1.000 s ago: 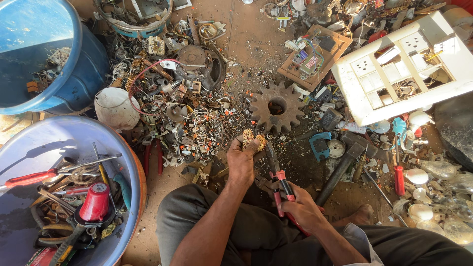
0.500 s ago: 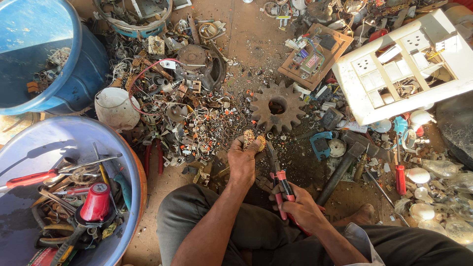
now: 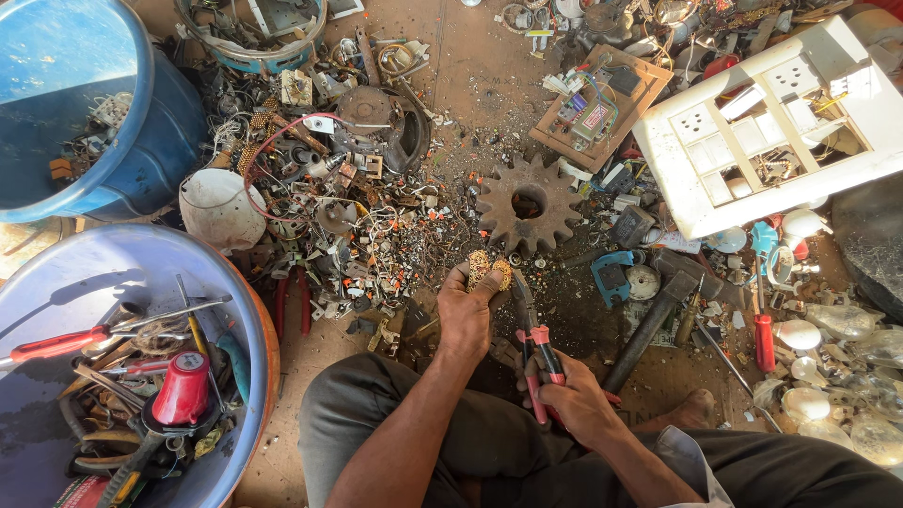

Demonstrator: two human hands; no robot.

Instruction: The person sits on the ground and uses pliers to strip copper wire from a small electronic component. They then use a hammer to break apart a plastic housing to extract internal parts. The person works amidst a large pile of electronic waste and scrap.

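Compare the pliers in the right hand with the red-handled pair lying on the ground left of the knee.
The held pliers are gripped by the right hand, jaws pointing up toward the small coil in the left hand. The loose pliers lie flat and untouched among scrap. The held pair's handles look shorter, partly hidden. Both have red handles.

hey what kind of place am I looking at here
Probably a scrap-sorting or salvage spot on bare ground: a heap of loose metal scrap, a rusty gear wheel, and a tub of hand tools beside the seated person.
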